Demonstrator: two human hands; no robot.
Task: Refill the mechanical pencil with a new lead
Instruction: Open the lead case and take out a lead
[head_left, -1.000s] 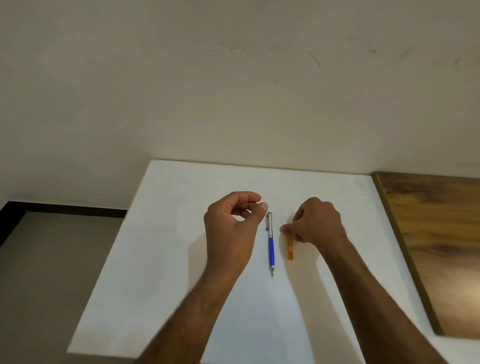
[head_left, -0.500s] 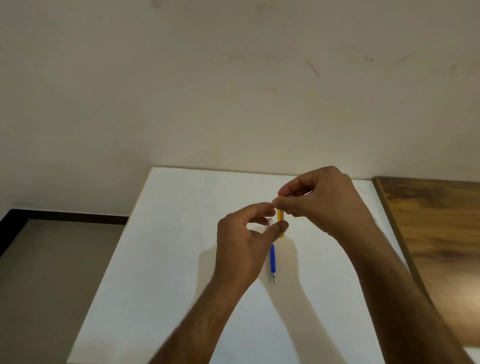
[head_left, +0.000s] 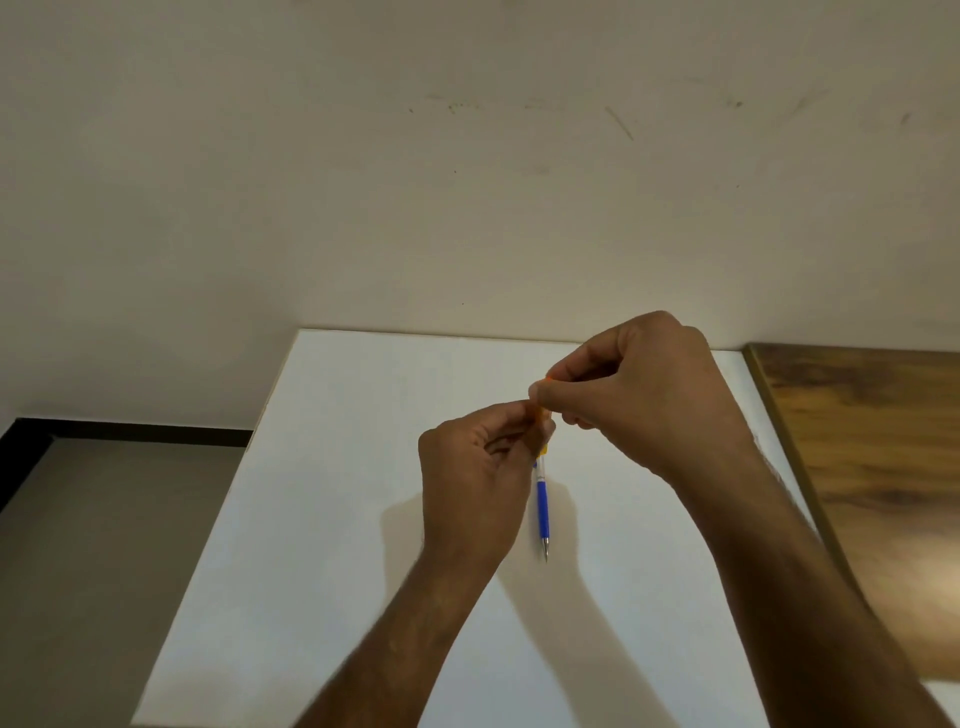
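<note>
On the one white table (head_left: 332, 519) there's one blue mechanical pencil (head_left: 543, 506) lying flat, and just above it both hands, left hand (head_left: 475, 493) and right hand (head_left: 644, 400), pinch the same small orange lead case (head_left: 543, 415) between closed fingertips.

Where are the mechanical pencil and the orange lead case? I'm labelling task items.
mechanical pencil (head_left: 543, 506): head view, on its blue grip section.
orange lead case (head_left: 542, 415): head view, on the strip showing between both hands' fingertips.
</note>
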